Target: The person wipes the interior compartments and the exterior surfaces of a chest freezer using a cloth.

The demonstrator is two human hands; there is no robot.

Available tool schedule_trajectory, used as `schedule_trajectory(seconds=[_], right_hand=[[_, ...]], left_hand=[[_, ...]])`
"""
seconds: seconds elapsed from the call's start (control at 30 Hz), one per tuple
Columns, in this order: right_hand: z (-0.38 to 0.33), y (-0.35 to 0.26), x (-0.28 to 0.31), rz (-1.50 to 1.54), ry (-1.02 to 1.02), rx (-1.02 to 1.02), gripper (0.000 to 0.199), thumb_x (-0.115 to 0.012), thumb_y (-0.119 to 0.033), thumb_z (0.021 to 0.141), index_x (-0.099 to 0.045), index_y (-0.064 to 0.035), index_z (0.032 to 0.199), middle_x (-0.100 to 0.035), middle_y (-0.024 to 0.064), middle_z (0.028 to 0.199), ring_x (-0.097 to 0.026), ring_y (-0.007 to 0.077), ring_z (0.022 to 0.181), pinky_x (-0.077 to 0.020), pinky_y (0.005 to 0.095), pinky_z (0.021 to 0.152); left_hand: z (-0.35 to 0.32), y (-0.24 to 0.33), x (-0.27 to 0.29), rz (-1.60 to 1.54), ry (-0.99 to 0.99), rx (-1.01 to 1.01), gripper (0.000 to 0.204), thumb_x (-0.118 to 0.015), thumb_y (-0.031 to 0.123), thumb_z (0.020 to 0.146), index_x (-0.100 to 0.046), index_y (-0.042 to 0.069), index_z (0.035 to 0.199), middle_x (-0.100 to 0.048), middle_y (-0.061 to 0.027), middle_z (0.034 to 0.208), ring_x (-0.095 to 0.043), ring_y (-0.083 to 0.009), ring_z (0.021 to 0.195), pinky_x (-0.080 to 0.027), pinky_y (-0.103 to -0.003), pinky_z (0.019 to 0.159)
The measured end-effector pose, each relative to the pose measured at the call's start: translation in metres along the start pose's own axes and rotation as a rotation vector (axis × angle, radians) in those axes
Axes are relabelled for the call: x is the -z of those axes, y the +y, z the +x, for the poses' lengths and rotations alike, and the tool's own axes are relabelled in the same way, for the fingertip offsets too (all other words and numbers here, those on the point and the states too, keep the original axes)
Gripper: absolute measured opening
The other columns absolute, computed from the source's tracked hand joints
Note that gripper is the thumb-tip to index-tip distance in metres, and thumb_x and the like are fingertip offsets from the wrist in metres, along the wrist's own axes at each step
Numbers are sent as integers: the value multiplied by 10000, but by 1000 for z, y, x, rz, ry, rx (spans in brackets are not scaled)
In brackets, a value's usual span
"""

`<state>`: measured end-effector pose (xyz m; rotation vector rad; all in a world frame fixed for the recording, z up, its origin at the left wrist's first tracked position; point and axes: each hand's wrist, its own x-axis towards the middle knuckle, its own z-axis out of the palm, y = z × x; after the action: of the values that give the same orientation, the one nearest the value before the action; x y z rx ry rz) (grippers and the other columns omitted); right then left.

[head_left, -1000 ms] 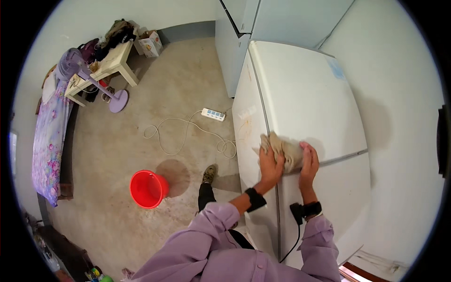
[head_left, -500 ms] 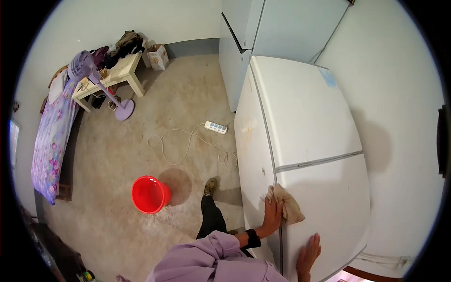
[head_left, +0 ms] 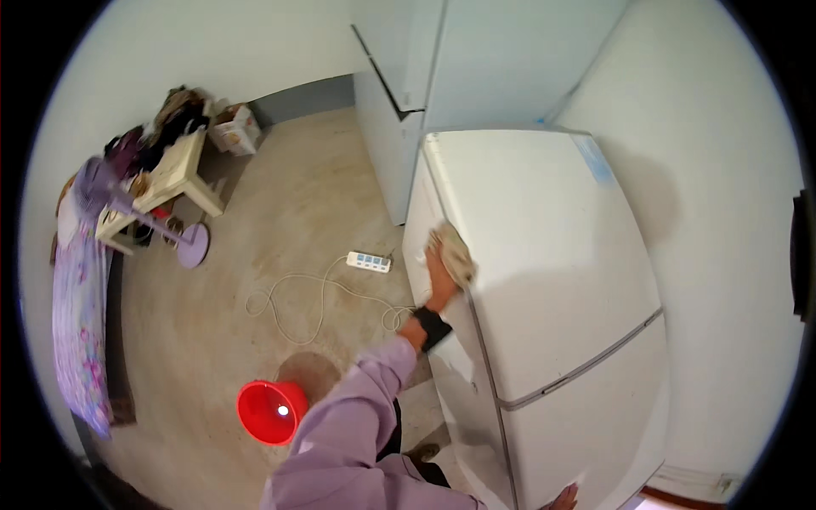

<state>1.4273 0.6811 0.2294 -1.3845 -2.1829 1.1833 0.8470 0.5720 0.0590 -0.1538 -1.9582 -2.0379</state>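
Observation:
My left hand point(head_left: 439, 279) presses a beige cloth point(head_left: 460, 252) against the edge between the side and the upper door of a white refrigerator point(head_left: 544, 238). The left arm reaches well forward, with a black band point(head_left: 432, 329) at the wrist. Low in the view, my right hand point(head_left: 564, 498) rests on the refrigerator's lower door. Only its fingers show, stretched out, with nothing in them. A blue-and-white label point(head_left: 592, 160) sticks to the upper door's far end.
A taller pale fridge point(head_left: 382, 127) stands beyond the white one. On the floor are a red bucket point(head_left: 255, 412) and a white power strip point(head_left: 369, 262) with a loose cable. A purple fan point(head_left: 194, 246), a low table point(head_left: 183, 170) and a bed point(head_left: 81, 323) stand at left.
My left hand has slid the cloth forward along the refrigerator's edge, from near the door seam toward its far end. My right hand stays on the lower door, now mostly out of view. The view has shifted forward.

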Motion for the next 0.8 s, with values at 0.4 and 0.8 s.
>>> schedule_trajectory(seconds=[0.4,0.8], right_hand=[[13,-34,0,-838,-89,396,545,-271,-246,936,-262,9,1418,-274,198,1467,-235,356,1372,-117,519,1113],[7,-27,-2,-762,-22,504,528,-370,-101,883,-315,19,1393,-300,182,1462,-243,341,1375,-99,512,1107]], left_hand=[[254,-69,39,-256,-325,613,443,-568,531,841,-590,163,1086,-605,-20,962,-583,-188,831,-473,-367,611],[-157,35,22,-672,-43,638,555,-368,468,966,-327,97,1377,-435,-62,1318,-432,-206,1186,-343,-333,1017]])
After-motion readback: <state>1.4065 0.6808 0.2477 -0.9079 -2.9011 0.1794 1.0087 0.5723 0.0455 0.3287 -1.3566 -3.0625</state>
